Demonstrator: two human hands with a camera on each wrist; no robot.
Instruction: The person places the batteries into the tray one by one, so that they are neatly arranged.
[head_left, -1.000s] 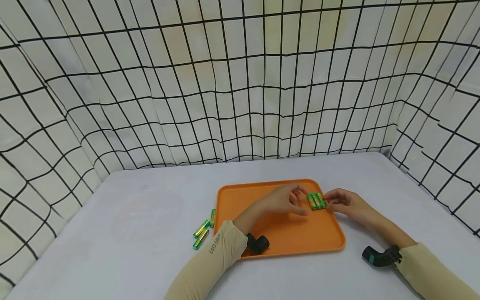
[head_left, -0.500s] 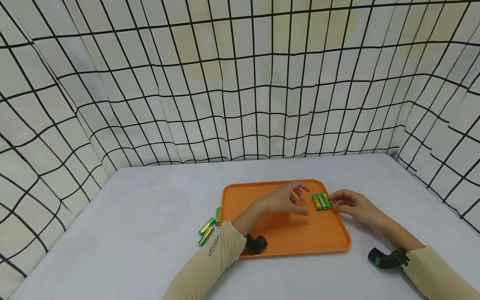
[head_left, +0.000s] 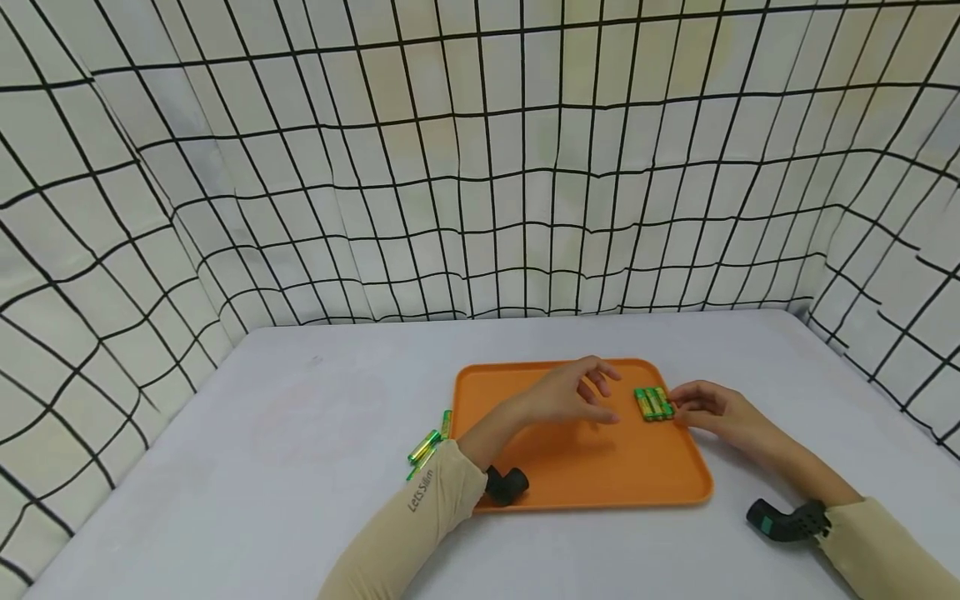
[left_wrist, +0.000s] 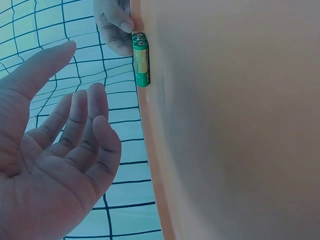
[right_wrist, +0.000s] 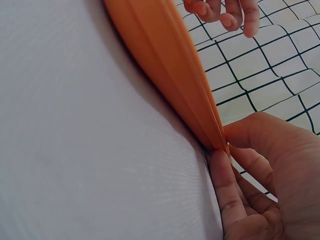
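Observation:
A row of several green-and-gold batteries [head_left: 654, 403] lies side by side at the right end of the orange tray [head_left: 600, 479]. My left hand [head_left: 566, 392] hovers over the tray to the left of the row, fingers loosely bent and holding nothing; the left wrist view shows its palm and spread fingers. At the tray's right rim, beside the row, my right hand [head_left: 708, 408] holds the edge. In the right wrist view, its fingertips [right_wrist: 222, 165] meet the tray's outer side, while another digit reaches over the rim and its tip is hidden.
Three loose batteries [head_left: 424, 447] lie on the white table [head_left: 315, 433] by the tray's left edge, partly covered by the left sleeve [head_left: 405, 525]. A black grid net [head_left: 525, 208] over white walls encloses the back and sides of the table.
The head view has swung slightly left. My left hand has drifted left, away from the battery row, and its sleeve now overlaps the loose batteries. The right hand stays at the rim.

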